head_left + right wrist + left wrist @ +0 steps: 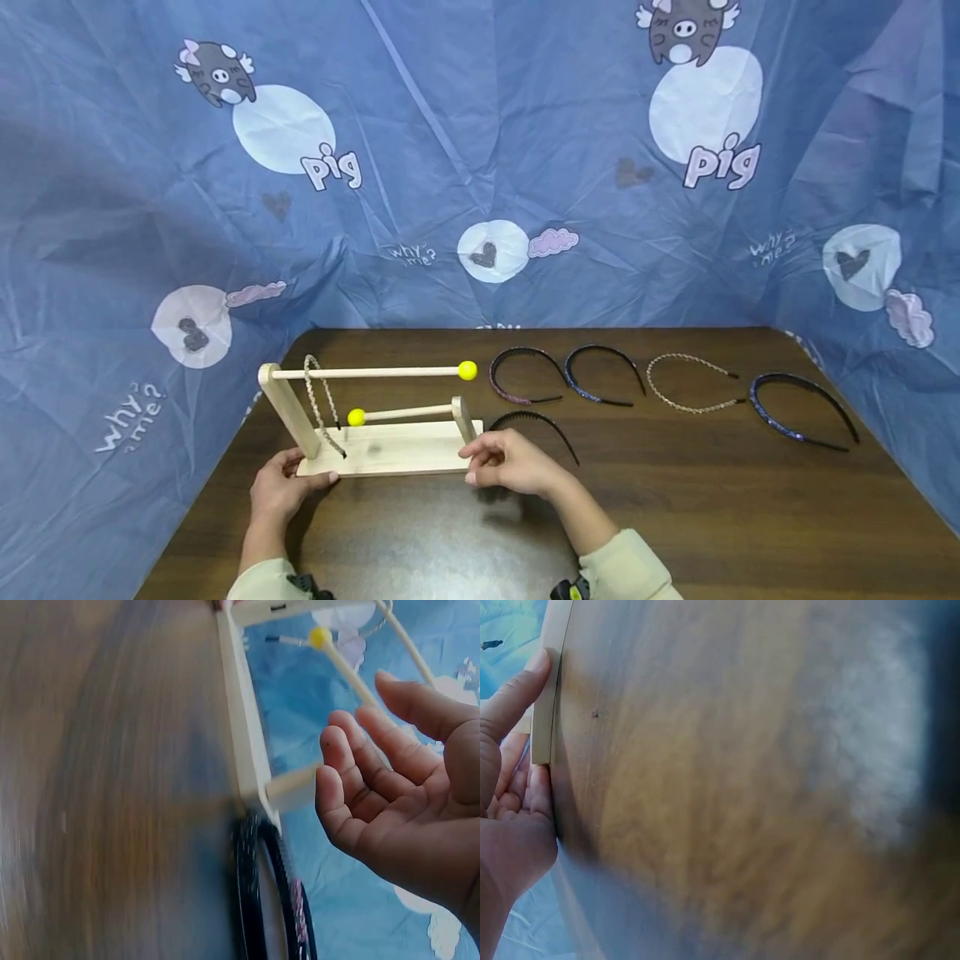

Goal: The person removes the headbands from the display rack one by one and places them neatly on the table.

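A pale wooden stand (405, 450) lies on the table, with an upper rod tipped by a yellow ball (467, 370) and a lower rod tipped by another yellow ball (357, 417). A beige braided headband (315, 408) hangs on the upper rod near the left post. My left hand (279, 492) grips the base's left end, its thumb (517, 694) along the front edge. Beside the base's right end, my right hand (517, 462) holds nothing; its fingers bend loosely, apart from the wood in the right wrist view. A black toothed headband (528, 413) lies just behind it.
Further right on the dark table (712, 517) lie a pinkish-purple headband (492, 375), a blue-and-black one (573, 383), a beige braided one (652, 387) and a glittery blue one (765, 415). Blue printed cloth (420, 167) surrounds the back and sides.
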